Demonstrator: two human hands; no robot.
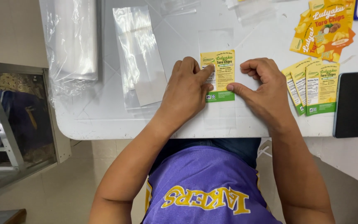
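Left hand (186, 89): lies palm down on the bench, fingers loosely bent, the forefinger stretched out and pressing on the upper left part of a yellow and green label; it grips nothing.
Right hand (262, 87): rests just right of the same label, fingers curled under, the thumb tip pressing on the label's right edge; it grips nothing either.
Label (222, 76): a small upright rectangle, yellow above with a green band at the bottom, lying flat between the two hands near the middle of the bench.
Clear bag (217, 39): a narrow see-through bag lies flat under the label, running from above it to the near edge of the bench.
Bench (104, 120): white, its near edge just in front of the person's body.
Label stack (315, 87): a fanned set of matching yellow and green labels, just right of the right hand.
Phone (353, 103): dark, screen off, beside that stack at the right.
Orange labels (326, 27): larger yellow and orange prints at the far right corner.
Plastic bags (139, 58): loose clear bags left of the left hand, with a thicker wrapped bundle (73, 39) further left.
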